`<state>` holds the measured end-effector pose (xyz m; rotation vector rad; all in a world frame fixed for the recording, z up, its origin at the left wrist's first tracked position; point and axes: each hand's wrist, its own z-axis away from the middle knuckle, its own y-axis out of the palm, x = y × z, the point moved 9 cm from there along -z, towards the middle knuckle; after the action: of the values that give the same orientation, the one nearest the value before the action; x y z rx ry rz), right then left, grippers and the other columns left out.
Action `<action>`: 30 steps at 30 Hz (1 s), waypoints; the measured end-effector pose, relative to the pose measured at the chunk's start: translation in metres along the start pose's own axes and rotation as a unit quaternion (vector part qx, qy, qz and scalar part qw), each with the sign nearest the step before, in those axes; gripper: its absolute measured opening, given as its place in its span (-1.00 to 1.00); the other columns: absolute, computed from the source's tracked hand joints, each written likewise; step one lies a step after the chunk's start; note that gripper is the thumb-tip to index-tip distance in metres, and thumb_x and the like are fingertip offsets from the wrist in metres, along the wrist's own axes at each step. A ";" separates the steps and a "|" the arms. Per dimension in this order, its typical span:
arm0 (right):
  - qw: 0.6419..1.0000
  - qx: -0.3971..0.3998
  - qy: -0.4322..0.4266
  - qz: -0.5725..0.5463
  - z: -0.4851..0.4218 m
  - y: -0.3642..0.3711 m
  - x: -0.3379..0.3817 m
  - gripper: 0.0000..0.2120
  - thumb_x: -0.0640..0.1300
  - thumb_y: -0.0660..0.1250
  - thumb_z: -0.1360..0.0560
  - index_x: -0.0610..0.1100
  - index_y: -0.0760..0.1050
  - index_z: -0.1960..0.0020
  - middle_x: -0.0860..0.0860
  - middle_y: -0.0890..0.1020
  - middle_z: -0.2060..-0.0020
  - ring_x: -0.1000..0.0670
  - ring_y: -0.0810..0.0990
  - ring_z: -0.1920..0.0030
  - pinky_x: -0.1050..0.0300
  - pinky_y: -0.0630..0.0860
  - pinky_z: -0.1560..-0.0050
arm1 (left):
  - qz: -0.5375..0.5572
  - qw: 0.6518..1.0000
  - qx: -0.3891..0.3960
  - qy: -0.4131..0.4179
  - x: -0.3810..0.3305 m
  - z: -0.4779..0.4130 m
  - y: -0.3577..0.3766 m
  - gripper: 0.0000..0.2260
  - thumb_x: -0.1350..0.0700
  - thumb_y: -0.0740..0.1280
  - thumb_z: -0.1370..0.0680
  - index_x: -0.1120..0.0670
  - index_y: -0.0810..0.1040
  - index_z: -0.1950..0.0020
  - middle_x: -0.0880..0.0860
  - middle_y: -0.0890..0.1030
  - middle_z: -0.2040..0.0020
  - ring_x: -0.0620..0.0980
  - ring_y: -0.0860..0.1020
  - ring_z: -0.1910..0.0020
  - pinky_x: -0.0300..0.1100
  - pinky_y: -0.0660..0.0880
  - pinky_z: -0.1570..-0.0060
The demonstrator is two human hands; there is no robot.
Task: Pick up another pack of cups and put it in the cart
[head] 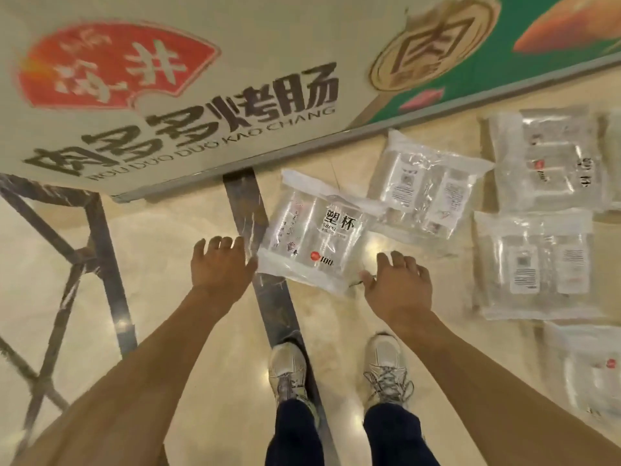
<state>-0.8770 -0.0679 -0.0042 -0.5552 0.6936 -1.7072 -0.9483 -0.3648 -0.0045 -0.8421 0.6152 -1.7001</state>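
Note:
A clear plastic bag of cups (312, 237) with black characters and a red dot lies on the shiny floor in front of me. My left hand (220, 264) hangs just left of the bag, fingers spread, thumb close to its lower left corner. My right hand (398, 284) is at the bag's lower right corner with relaxed fingers. Whether either hand touches the bag is unclear. Neither hand holds anything.
Several more clear bags lie to the right, one (426, 186) just behind the near bag, others (544, 159) (534, 264) further right. A printed signboard (174, 95) leans at the upper left. My white shoes (289, 371) stand on the beige floor with dark inlay strips (272, 297).

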 end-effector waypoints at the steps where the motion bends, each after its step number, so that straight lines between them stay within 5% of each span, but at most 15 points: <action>1: 1.000 0.000 0.006 -0.004 -0.021 0.020 0.003 -0.49 0.17 0.03 -0.65 -0.07 0.28 -0.49 -0.07 0.37 -0.45 -0.13 0.30 -0.46 -0.08 0.24 -0.44 | -0.014 1.000 0.001 0.006 -0.002 -0.021 0.019 -0.49 -0.21 0.05 -0.65 0.01 0.32 -0.52 0.04 0.47 -0.44 0.04 0.34 -0.48 0.05 0.11 -0.50; 7: 0.999 -0.010 0.040 -0.032 -0.122 0.116 0.011 -0.41 0.26 0.03 -0.62 -0.14 0.28 -0.46 -0.10 0.43 -0.39 -0.14 0.36 -0.41 -0.09 0.28 -0.37 | -0.042 0.999 0.009 0.011 -0.012 -0.128 0.118 -0.35 -0.31 -0.02 -0.64 0.03 0.09 -0.63 0.11 0.50 -0.42 0.11 0.41 -0.43 0.08 0.20 -0.42; 11: 0.981 -0.006 0.103 -0.167 -0.157 0.153 0.008 -0.21 0.45 0.17 -0.48 -0.19 0.33 -0.37 -0.14 0.50 -0.26 -0.20 0.45 -0.32 -0.13 0.36 -0.27 | 0.224 0.971 0.070 -0.042 -0.036 -0.176 0.162 -0.34 -0.34 0.04 -0.63 0.07 0.21 -0.58 0.18 0.42 -0.47 0.24 0.41 -0.42 0.13 0.26 -0.39; 14: 0.870 0.024 0.168 -0.463 -0.167 0.181 0.005 -0.20 0.32 0.42 -0.42 -0.16 0.27 -0.43 -0.03 0.53 -0.13 -0.15 0.54 -0.24 0.00 0.45 -0.18 | 0.399 0.912 0.080 -0.049 -0.064 -0.186 0.167 -0.27 -0.28 0.15 -0.63 0.08 0.01 -0.65 0.08 0.23 -0.61 0.11 0.23 -0.56 -0.18 0.13 -0.40; 17: 0.797 0.011 0.199 -0.570 -0.165 0.186 0.003 -0.23 0.13 0.54 -0.40 -0.13 0.27 -0.45 0.03 0.52 -0.11 -0.08 0.56 -0.19 0.08 0.45 -0.14 | 0.481 0.868 0.084 -0.089 -0.062 -0.174 0.167 -0.31 -0.23 0.29 -0.60 0.08 0.20 -0.60 0.05 0.44 -0.42 0.07 0.42 -0.36 -0.32 0.20 -0.13; 21: 0.799 -0.006 0.184 -0.572 -0.145 0.165 -0.006 -0.30 0.16 0.52 -0.42 -0.14 0.35 -0.39 0.02 0.58 -0.16 -0.07 0.58 -0.18 -0.01 0.48 -0.23 | 0.545 0.817 0.123 -0.143 -0.046 -0.135 0.167 -0.49 -0.28 0.38 -0.52 0.03 0.40 -0.29 -0.11 0.50 0.05 -0.12 0.50 0.14 -0.17 0.31 0.01; 25: 0.817 -0.019 0.134 -0.561 -0.104 0.117 -0.011 -0.45 0.19 0.47 -0.45 -0.10 0.43 -0.27 0.12 0.61 -0.01 0.07 0.61 -0.01 0.15 0.48 0.07 | 0.613 0.767 0.107 -0.157 -0.036 -0.076 0.144 -0.50 -0.23 0.42 -0.50 0.07 0.40 -0.24 -0.04 0.55 0.05 -0.15 0.54 0.15 -0.21 0.41 0.23; 30: 0.834 -0.020 0.094 -0.543 -0.045 0.037 -0.013 -0.38 0.29 0.46 -0.40 -0.07 0.46 -0.29 0.11 0.63 -0.07 0.06 0.61 -0.08 0.13 0.49 -0.08 | 0.643 0.742 0.087 -0.169 -0.017 -0.005 0.080 -0.35 -0.33 0.43 -0.45 0.10 0.39 -0.30 0.01 0.59 -0.04 -0.04 0.61 0.05 -0.07 0.53 -0.01</action>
<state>-0.8789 -0.0548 -0.0620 -0.9165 0.5681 -2.8455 -0.9017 -0.3708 -0.0718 -0.3484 0.5437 -0.2955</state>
